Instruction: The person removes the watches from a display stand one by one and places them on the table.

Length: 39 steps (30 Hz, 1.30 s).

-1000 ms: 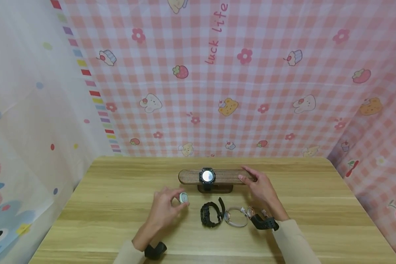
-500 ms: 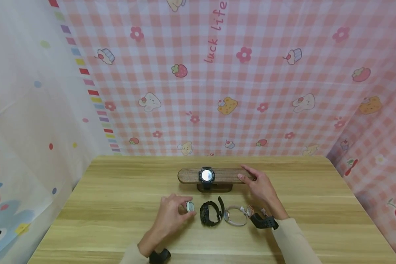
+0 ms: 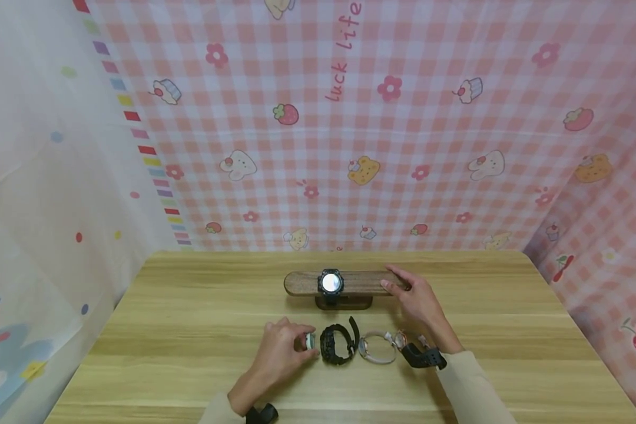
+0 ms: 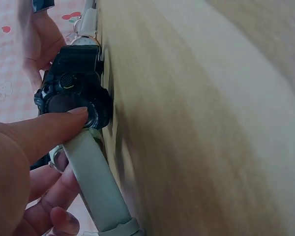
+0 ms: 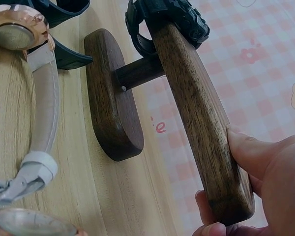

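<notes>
My left hand (image 3: 281,350) pinches a small watch with a pale mint strap (image 4: 96,179) between thumb and fingers, low over the table. Just to its right a chunky black watch (image 3: 328,346) stands on its side, its strap curving open. In the left wrist view the mint watch overlaps the black one; whether they touch I cannot tell. My right hand (image 3: 418,297) grips the right end of a dark wooden watch stand (image 5: 196,113), thumb on the front of the bar. Around the left half of that bar sits another black watch (image 3: 331,283) with a bright round face.
A grey-strapped watch (image 3: 363,346) and a rose-gold watch (image 3: 400,340) lie in line to the right of the black one, the latter partly behind the right wrist's black strap (image 3: 423,357). The wooden table (image 3: 153,330) ends at a pink checked cloth (image 3: 403,135).
My left hand has moved right and slightly down with the mint watch, bringing it beside the black watch on the table. The right hand keeps its hold on the stand.
</notes>
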{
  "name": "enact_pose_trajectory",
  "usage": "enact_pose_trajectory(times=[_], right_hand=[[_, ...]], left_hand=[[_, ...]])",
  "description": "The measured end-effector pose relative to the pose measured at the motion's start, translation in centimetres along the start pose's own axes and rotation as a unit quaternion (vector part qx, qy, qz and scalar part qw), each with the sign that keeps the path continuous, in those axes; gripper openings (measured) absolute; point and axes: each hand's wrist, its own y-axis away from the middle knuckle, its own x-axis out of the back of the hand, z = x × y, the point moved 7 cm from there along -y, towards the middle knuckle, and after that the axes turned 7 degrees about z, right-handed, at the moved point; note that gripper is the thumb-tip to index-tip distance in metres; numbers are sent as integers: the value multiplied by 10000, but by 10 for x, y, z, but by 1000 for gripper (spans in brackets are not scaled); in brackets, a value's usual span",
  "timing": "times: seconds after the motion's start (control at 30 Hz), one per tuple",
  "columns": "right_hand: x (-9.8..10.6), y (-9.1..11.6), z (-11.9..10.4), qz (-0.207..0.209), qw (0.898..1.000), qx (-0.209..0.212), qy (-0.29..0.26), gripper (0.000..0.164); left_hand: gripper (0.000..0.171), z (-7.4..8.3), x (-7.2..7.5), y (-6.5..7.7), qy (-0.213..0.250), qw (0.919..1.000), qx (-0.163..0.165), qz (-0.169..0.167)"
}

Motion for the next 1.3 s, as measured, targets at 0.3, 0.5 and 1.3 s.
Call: enact_pose_trajectory(times=[0.3, 0.5, 1.3], right_hand=[[0, 0, 0, 34, 10000, 43, 4, 52], [0, 0, -1, 35, 9999, 95, 42, 52], [-1, 0, -1, 18, 10000, 63, -11, 53]], left_hand=[[39, 0, -5, 1, -70, 9999, -78, -84], [40, -1, -7, 1, -98, 9999, -68, -114], [45, -1, 8, -1, 172, 9998, -3, -62]])
